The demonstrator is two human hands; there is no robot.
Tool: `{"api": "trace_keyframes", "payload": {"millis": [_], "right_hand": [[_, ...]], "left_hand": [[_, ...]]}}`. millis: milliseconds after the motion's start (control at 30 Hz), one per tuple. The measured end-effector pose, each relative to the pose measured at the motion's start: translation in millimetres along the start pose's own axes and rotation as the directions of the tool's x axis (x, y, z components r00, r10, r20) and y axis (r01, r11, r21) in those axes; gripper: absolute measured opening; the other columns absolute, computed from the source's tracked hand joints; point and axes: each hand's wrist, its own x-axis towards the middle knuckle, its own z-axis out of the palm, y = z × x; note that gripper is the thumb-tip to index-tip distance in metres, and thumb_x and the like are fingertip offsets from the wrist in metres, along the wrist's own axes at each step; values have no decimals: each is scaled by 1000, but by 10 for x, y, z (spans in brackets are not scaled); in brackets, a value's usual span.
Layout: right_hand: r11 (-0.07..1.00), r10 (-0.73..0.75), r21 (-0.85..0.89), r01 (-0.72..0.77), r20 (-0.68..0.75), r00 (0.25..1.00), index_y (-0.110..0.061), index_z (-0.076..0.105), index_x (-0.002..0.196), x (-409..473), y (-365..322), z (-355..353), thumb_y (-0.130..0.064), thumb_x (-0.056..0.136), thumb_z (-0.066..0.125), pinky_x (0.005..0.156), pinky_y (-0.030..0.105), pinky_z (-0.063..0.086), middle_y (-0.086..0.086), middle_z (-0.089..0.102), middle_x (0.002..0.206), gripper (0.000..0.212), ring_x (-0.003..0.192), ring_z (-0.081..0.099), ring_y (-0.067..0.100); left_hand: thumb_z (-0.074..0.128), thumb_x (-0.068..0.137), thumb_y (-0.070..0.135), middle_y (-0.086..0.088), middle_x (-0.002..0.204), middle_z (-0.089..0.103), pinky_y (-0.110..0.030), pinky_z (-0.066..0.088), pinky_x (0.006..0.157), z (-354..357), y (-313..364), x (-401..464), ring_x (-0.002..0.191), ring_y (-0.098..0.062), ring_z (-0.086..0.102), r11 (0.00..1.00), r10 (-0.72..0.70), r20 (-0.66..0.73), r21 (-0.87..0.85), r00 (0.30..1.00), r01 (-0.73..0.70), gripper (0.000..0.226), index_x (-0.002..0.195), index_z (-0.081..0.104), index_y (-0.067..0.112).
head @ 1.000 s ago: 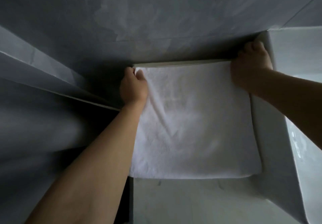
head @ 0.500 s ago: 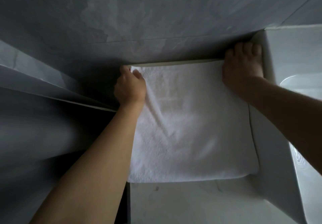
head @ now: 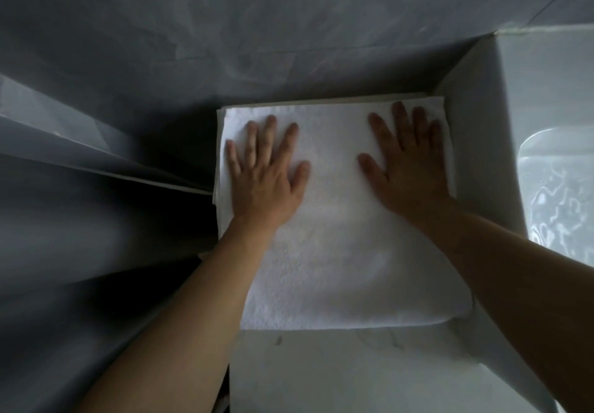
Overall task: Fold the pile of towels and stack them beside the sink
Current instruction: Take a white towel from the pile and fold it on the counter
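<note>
Flat hands on a folded towel (head: 337,251)

Left hand (head: 266,174) and right hand (head: 408,168), fingers straight, press it on the white desk (head: 353,374); sink (head: 559,187) right of the fingers, grey wall (head: 289,26) beyond.

A pale desk (head: 337,367) runs up to a grey wall. A folded white towel (head: 340,245) lies flat on it, just beside the raised sink (head: 482,155) at right.

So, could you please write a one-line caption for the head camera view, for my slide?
Both hands, left and right, press flat on a folded white towel beside the sink.
</note>
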Motion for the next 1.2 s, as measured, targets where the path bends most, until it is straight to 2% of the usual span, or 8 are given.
{"api": "trace_keyframes", "payload": {"millis": [233, 467, 567, 633, 700, 767, 900, 1200], "right_hand": [[999, 24, 33, -23, -35, 999, -33, 11, 155, 3, 80, 51, -65, 92, 24, 120, 51, -2, 12, 2, 163, 72, 148, -2, 39], [999, 31, 26, -34, 82, 996, -25, 10, 156, -51, -16, -178, -58, 91, 21, 119, 54, 0, 13, -4, 163, 74, 149, -3, 35], [993, 10, 120, 3, -104, 995, -10, 24, 153, -602, -176, -190, -45, 96, 28, 119, 52, 6, 18, 12, 161, 67, 148, 10, 35], [988, -34, 146, 55, -139, 990, -5, 30, 150, -1060, -297, -94, -39, 97, 31, 119, 53, 8, 18, 18, 159, 63, 148, 15, 34], [992, -50, 115, 58, -66, 997, -4, 34, 148, -1362, -364, 34, -37, 96, 30, 118, 55, 11, 17, 22, 158, 62, 146, 20, 34], [996, 8, 92, -12, 38, 999, -8, 30, 151, -1513, -385, 145, -40, 95, 26, 119, 54, 9, 14, 19, 160, 64, 147, 17, 33], [999, 53, 4, -53, 76, 996, -18, 16, 155, -1550, -368, 271, -47, 95, 22, 119, 54, 4, 8, 9, 163, 67, 150, 8, 29], [999, 19, -34, -16, 61, 998, -25, 20, 154, -1526, -283, 327, -52, 93, 28, 113, 66, 2, 4, 13, 162, 68, 149, 11, 31]], "left_hand": [[16, 97, 66, -9, 167, -1, -58, -2, 121, 68, -80, -35, 153, -31, -5, 990, -142, -53, -8, 988, 142, 73, 159, 4, 29], [18, 98, 61, -10, 166, -13, -57, -14, 119, -167, -38, -32, 151, -30, -17, 990, -128, 94, -45, 987, 133, 74, 159, -2, 25], [31, 99, 48, -13, 165, 12, -55, -7, 121, -185, 146, -554, 153, -32, 2, 998, -10, -122, -67, 993, 2, 68, 157, 21, 15], [41, 97, 40, -12, 162, 22, -56, 1, 122, -91, 361, -1021, 153, -33, 11, 982, 127, -177, -119, 976, -149, 65, 154, 31, 11], [44, 98, 37, -12, 161, 27, -59, 12, 120, 44, 523, -1314, 151, -33, 18, 962, 217, -137, -136, 967, -235, 61, 152, 36, 10], [43, 100, 38, -12, 161, 29, -61, 19, 117, 156, 581, -1411, 150, -33, 21, 971, 206, -70, -111, 976, -213, 60, 152, 37, 10], [37, 100, 46, -8, 164, 21, -60, 14, 119, 247, 588, -1397, 152, -29, 14, 987, 157, -11, -41, 988, -157, 65, 156, 28, 15], [31, 97, 53, -4, 166, 12, -60, 9, 120, 245, 574, -1397, 153, -29, 8, 993, 116, 29, 5, 993, -116, 70, 158, 21, 21]]}}
